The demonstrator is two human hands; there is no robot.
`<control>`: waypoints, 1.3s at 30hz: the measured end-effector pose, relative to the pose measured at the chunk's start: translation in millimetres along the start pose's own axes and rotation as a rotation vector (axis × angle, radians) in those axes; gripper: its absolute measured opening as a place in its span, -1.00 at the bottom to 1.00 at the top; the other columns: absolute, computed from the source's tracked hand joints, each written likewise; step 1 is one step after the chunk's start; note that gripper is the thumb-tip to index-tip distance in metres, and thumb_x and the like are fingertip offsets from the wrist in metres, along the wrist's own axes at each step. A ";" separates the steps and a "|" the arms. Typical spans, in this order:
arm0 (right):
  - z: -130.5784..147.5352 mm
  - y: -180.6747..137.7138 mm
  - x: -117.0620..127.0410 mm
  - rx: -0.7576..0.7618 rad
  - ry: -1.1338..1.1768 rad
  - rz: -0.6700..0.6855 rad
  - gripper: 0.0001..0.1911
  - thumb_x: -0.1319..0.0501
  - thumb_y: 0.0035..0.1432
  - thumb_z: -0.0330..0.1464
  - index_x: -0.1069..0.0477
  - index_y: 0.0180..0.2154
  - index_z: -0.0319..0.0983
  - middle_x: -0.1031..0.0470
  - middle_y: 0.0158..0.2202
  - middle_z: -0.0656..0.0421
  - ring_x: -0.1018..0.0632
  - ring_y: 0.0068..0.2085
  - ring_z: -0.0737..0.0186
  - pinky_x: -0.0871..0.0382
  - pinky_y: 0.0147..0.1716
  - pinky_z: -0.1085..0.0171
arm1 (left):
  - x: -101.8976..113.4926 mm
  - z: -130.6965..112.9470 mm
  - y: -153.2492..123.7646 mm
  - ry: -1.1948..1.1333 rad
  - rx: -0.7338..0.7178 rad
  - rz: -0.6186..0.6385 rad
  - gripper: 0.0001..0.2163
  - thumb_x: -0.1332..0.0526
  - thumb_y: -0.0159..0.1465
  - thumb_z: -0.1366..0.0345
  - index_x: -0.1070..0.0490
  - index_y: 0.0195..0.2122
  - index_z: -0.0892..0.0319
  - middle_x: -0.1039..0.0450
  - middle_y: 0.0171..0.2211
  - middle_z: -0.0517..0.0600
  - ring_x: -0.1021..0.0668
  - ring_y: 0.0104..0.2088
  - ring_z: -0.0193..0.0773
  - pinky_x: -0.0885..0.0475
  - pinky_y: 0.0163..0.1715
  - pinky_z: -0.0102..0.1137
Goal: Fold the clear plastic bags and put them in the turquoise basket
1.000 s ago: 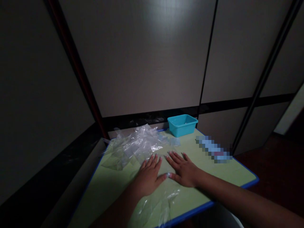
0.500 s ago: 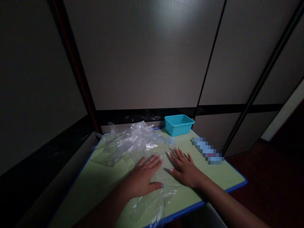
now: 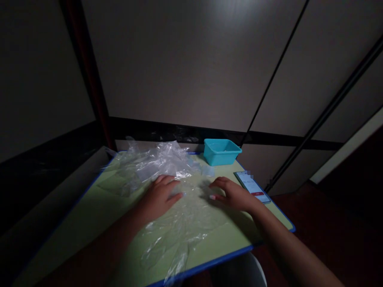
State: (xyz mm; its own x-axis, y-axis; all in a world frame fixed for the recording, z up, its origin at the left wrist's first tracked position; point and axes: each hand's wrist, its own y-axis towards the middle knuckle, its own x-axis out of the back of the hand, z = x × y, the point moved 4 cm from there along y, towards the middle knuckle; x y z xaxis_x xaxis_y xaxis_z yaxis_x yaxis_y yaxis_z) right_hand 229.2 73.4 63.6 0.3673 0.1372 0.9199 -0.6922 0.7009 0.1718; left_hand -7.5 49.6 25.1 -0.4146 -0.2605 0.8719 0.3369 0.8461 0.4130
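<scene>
A clear plastic bag (image 3: 191, 217) lies spread and wrinkled on the green tabletop, its near end hanging over the front edge. My left hand (image 3: 163, 195) is over the bag's left side, fingers bent and thumb held apart from them. On the other side my right hand (image 3: 233, 193) hovers with curved fingers and a gap between thumb and forefinger. Nothing shows in either hand. Beyond my left hand is a heap of crumpled clear plastic bags (image 3: 164, 157).
A teal plastic basin (image 3: 222, 155) stands at the table's back right. By the right edge lies a phone (image 3: 253, 187) with its screen lit. The table (image 3: 257, 235) has a blue rim, and wardrobe-like panels (image 3: 179, 71) rise behind it. A small pale square (image 3: 208, 170) lies before the basin.
Both hands have lifted from lying flat on the bag; their fingers are now bent and the hands farther apart. The camera view has shifted slightly.
</scene>
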 end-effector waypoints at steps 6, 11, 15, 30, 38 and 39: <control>-24.0 70.8 -32.4 -0.170 0.104 0.027 -0.62 -0.30 -0.01 -0.18 -0.42 -0.22 -0.32 -0.48 -0.33 0.09 -0.44 -0.41 0.29 -0.25 -0.45 0.36 | -0.5 17.5 -0.3 0.097 0.166 -0.083 -0.63 -0.26 0.07 0.15 -0.42 -0.11 0.20 -0.36 -0.09 0.11 -0.30 -0.03 0.01 -0.28 -0.05 -0.17; -21.4 73.6 -57.2 -0.188 0.010 -0.048 -0.59 -0.35 -0.13 -0.11 -0.43 -0.31 -0.27 -0.47 -0.39 0.13 -0.41 -0.42 0.28 -0.13 -0.48 0.36 | -8.1 14.3 -6.7 0.189 0.211 -0.002 -0.44 -0.31 -0.01 0.09 -0.33 0.02 0.15 -0.24 0.07 0.15 -0.21 0.10 0.08 -0.18 0.03 -0.10; -18.7 69.9 -61.1 -0.255 0.022 -0.018 -0.60 -0.33 -0.10 -0.12 -0.42 -0.29 -0.26 -0.47 -0.40 0.12 -0.40 -0.42 0.27 -0.09 -0.49 0.36 | -12.2 18.3 -7.4 0.190 0.261 0.069 -0.33 -0.34 -0.06 0.08 -0.27 0.09 0.15 -0.16 0.15 0.18 -0.15 0.15 0.13 -0.13 0.06 -0.06; -6.2 60.6 -52.2 0.158 0.427 0.001 -0.82 -0.21 -0.13 -0.60 -0.34 -0.42 -0.26 -0.37 -0.43 0.24 -0.37 -0.37 0.35 -0.16 -0.39 0.41 | -6.4 12.1 7.9 -0.406 0.385 -0.100 -0.45 -0.20 0.05 0.22 -0.22 0.11 0.17 -0.43 -0.25 -0.06 -0.48 -0.21 -0.20 -0.33 -0.12 -0.30; -10.0 58.2 -51.3 0.043 0.314 -0.009 -0.89 -0.24 -0.07 -0.51 -0.38 -0.41 -0.25 -0.42 -0.42 0.22 -0.39 -0.37 0.31 -0.17 -0.39 0.39 | 2.3 3.2 13.6 -0.355 0.212 -0.139 -0.87 -0.13 0.14 0.27 -0.41 -0.49 0.15 -0.37 -0.41 -0.07 -0.45 -0.32 -0.26 -0.36 -0.25 -0.36; -10.9 57.7 -49.3 0.010 0.249 -0.015 -0.89 -0.27 -0.08 -0.48 -0.39 -0.40 -0.25 -0.42 -0.42 0.21 -0.39 -0.37 0.30 -0.16 -0.38 0.38 | 4.0 0.3 13.4 -0.337 0.168 -0.153 -0.89 -0.14 0.15 0.29 -0.41 -0.48 0.14 -0.37 -0.39 -0.06 -0.44 -0.30 -0.26 -0.35 -0.23 -0.36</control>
State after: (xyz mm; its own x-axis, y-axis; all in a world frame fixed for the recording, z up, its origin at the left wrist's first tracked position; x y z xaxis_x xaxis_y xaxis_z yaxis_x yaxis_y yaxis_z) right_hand 178.0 114.7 24.4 0.5185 0.2963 0.8021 -0.6915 0.6971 0.1895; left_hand -4.9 60.1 33.9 -0.7126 -0.2463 0.6570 0.1184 0.8807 0.4586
